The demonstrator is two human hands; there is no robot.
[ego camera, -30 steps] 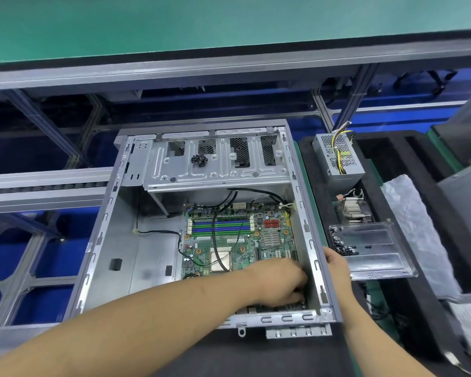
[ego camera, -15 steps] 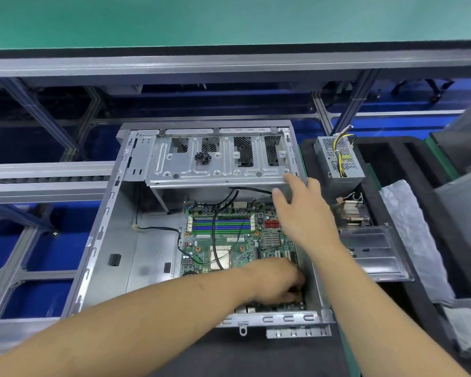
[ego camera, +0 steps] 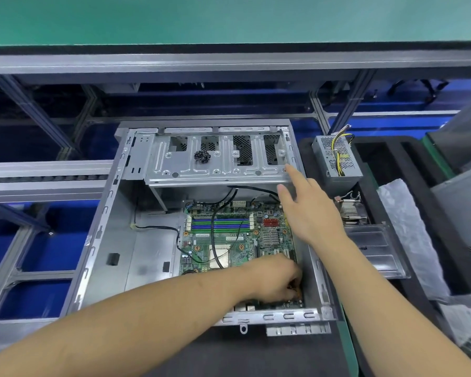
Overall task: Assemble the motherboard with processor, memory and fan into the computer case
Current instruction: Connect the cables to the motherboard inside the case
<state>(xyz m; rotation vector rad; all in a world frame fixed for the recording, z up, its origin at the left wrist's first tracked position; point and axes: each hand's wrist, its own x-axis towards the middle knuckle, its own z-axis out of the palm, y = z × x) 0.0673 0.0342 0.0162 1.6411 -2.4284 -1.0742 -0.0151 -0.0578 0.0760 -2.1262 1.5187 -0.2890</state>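
A grey computer case [ego camera: 101, 240] lies open on the bench. The green motherboard [ego camera: 229, 239] sits inside at its right half, with blue and green memory slots [ego camera: 219, 223] and the silver processor [ego camera: 218, 259]. A black cable [ego camera: 213, 235] runs across the board. My left hand [ego camera: 272, 281] curls its fingers down on the board's near right corner, hiding that part. My right hand [ego camera: 307, 210] is spread with straight fingers over the board's far right, its fingertips at the right end of the drive cage [ego camera: 215, 165].
A clump of black screws [ego camera: 201, 157] lies on the drive cage. Right of the case, a black foam tray holds a power supply [ego camera: 335, 159] with yellow wires, a finned cooler with fan [ego camera: 351, 210], a grey metal plate [ego camera: 375, 248] and a plastic bag [ego camera: 408, 227].
My right hand left the case's right wall and moved up and away to the drive cage's right end. My left hand stayed on the board's near right corner.
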